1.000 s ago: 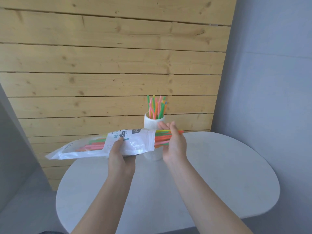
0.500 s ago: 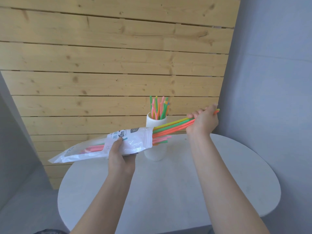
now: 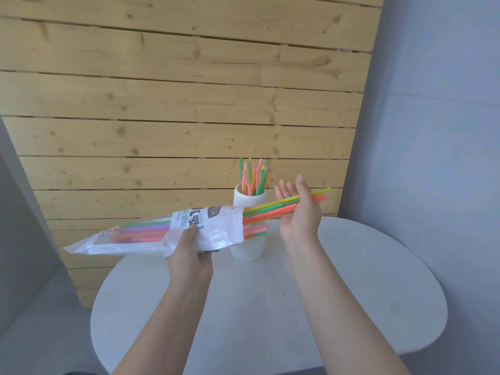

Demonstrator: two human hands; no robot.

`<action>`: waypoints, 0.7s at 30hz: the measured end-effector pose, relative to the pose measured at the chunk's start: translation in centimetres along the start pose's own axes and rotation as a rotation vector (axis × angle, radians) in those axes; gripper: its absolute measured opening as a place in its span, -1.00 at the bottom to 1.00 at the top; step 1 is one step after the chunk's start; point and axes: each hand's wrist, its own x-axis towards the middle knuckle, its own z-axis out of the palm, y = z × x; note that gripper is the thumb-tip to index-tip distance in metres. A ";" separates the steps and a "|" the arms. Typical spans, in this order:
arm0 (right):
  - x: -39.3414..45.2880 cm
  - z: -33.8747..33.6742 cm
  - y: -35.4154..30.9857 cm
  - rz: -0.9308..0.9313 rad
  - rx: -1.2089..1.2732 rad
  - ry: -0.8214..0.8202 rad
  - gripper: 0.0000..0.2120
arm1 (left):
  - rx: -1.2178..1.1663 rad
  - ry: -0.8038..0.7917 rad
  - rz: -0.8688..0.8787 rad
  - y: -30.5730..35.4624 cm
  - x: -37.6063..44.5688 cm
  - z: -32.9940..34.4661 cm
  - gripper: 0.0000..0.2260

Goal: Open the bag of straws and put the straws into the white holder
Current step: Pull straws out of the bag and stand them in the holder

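Observation:
My left hand (image 3: 189,257) grips a white and clear straw bag (image 3: 151,240), held level above the table with its open mouth pointing right. Coloured straws fill the bag. A bunch of yellow, green and orange straws (image 3: 267,208) sticks far out of the mouth and lies across my right hand (image 3: 297,212), whose fingers are straight and spread. A few shorter ends (image 3: 255,231) poke just past the mouth. Behind the bag stands the white ribbed holder (image 3: 249,251), upright, with several straws (image 3: 254,177) in it.
The round white table (image 3: 351,293) carries only the holder, near its far edge. A wooden slat wall (image 3: 176,117) rises right behind it, and a grey wall (image 3: 433,131) closes off the right side.
My right hand drew a bunch of straws out of the bag to the right, then loosened from a fist to straight fingers and dropped lower. The bag barely moved.

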 end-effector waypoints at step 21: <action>0.0 3.7 -2.7 -0.142 -0.166 0.019 -0.69 | -0.052 -0.053 0.014 0.2 0.3 -0.3 -0.85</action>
